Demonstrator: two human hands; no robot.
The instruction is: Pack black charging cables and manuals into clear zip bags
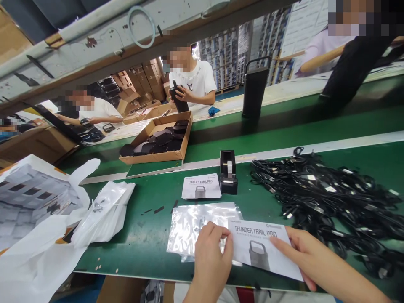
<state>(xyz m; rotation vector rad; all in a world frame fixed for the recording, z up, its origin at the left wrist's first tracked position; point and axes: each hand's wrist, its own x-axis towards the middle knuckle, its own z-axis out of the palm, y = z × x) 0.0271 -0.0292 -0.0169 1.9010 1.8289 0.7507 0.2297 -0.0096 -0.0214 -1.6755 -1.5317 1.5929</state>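
My right hand [303, 252] grips a white instruction booklet [252, 248] by its right side, thumb on top. The booklet is printed "Thunder Trail Pro" above a picture of a speaker. At its left edge my left hand [213, 252] is closed, its fingers curled down onto a clear plastic bag [183, 231] on top of a flat pile; the fingertips are partly hidden. Just beyond the bags lies a stack of the same booklets [202, 187]. A black tape dispenser [229, 172] stands to the right of that stack.
Tangled black cables [322, 198] cover the right side of the green bench. On the left are folded white bags [105, 210] and an open carton [34, 189]. A cardboard tray [158, 139] of black pieces and a black speaker [255, 88] stand farther back. Several people work across the line.
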